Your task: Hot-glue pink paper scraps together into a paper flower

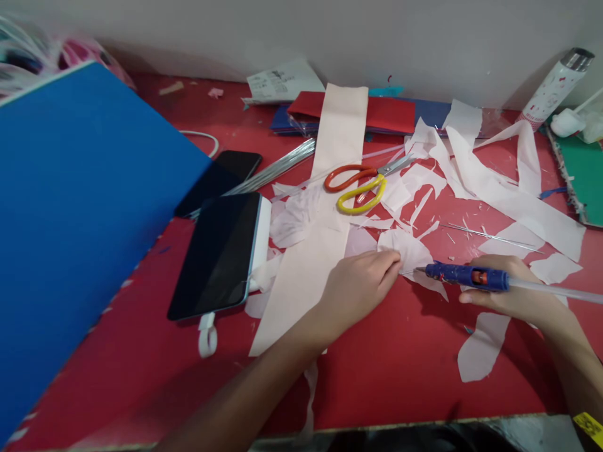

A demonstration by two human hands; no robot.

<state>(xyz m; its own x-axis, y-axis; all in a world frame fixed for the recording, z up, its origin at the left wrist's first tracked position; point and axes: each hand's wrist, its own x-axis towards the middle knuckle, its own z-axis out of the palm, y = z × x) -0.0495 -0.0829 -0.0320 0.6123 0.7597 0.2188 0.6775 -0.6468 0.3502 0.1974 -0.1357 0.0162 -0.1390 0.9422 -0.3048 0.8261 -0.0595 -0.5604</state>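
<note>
Near the middle of the red table, my left hand (pixel 360 285) is closed, its fingers pinching the edge of a pale pink paper petal (pixel 406 249). To its right my right hand (pixel 506 285) is wrapped round a blue glue gun (pixel 466 275) with a long clear glue stick out of its back. The gun's nozzle points left, close beside the petal and my left fingertips. Whether the tip touches the paper is too small to tell. A long pale paper strip (pixel 301 276) lies under my left wrist. Scissors (pixel 362 185) with red and yellow handles lie above the petal.
A tablet (pixel 217 257) and a dark phone (pixel 235 164) lie left, by a large blue board (pixel 85 207). Silver wires (pixel 282 164) lie beyond the tablet. Paper scraps (pixel 513 194) spread right. A white bottle (pixel 556 86) stands back right, near a green board (pixel 581 172).
</note>
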